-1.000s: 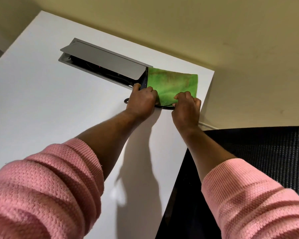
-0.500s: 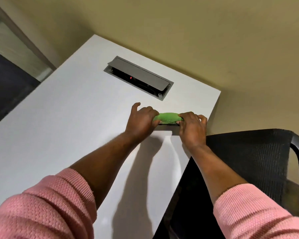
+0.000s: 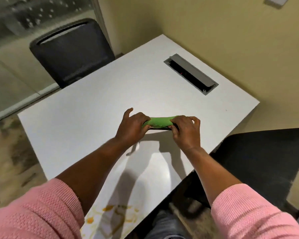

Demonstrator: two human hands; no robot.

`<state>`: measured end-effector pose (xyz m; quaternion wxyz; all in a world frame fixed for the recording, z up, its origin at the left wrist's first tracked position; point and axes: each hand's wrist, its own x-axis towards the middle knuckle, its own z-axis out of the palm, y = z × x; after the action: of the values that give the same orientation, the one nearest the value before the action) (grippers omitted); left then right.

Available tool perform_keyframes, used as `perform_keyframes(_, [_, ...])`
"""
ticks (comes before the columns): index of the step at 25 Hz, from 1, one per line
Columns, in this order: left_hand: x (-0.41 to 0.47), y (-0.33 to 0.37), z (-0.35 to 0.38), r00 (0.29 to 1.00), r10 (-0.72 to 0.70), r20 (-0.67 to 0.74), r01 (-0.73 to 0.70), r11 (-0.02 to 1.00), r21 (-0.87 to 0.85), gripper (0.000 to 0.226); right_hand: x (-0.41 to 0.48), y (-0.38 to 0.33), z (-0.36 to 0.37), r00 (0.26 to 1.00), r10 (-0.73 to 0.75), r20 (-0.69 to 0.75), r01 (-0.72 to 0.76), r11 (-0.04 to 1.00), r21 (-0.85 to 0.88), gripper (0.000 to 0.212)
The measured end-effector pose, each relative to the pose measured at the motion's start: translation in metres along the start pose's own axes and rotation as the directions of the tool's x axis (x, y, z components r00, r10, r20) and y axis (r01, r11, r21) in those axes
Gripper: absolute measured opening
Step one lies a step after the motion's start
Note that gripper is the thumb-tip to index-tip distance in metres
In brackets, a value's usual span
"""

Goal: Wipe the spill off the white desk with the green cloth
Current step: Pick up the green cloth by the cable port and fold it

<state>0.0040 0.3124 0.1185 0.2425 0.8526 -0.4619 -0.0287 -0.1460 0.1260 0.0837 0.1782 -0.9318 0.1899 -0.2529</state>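
From the head camera, much of what you held was hidden. The green cloth (image 3: 160,121) showed only as a rolled strip between your hands; both of its ends were buried inside your grips. A thin dark edge lay right under the cloth, and I could not tell whether it was an object or just shadow. The spill (image 3: 114,216), an orange-brown smear, sat at the near edge of the tabletop (image 3: 86,107), partly covered by your left forearm and cut off by the bottom of the frame. It was well apart from the cloth. Your pink sleeves (image 3: 33,214) filled both lower corners and ran out of view.

Your left hand (image 3: 132,126) was closed around the left end of the cloth, knuckles up, with the thumb lifted free and pointing away from you. Your right hand (image 3: 186,130) was closed on the right end, fingers curled over it. Both arms reached forward, forearms bare, and the cloth was held near the middle of the tabletop; whether it touched the surface or hung just above it could not be made out.

Farther back, the grey cable hatch (image 3: 191,74) was set into the tabletop near the far right corner, its lid tilted open. A black chair (image 3: 72,52) stood beyond the far left edge, and another black chair (image 3: 266,163) stood at your right, cut off by the frame.
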Motion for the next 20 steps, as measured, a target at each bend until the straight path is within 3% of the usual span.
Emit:
perform_keyframes(4, [-0.116,-0.021,-0.042,0.986,-0.134,-0.096,0.137,0.99,0.019,0.023,-0.039,-0.079,0.012,0.981,-0.175,0.079,0.17,0.983,0.064,0.014])
perform_keyframes(11, [-0.269,-0.031,-0.073,0.935,-0.313,-0.168,0.318,0.948,0.003,0.025,-0.113,-0.172,0.025,0.912,-0.355,0.207,0.325,0.931,0.165,0.014])
perform_keyframes(20, [-0.338,-0.007,-0.033,0.9,-0.326,-0.29,0.346,0.938,0.021,0.023,-0.156,-0.168,0.028,0.826,-0.453,0.335,0.406,0.891,0.203,0.035])
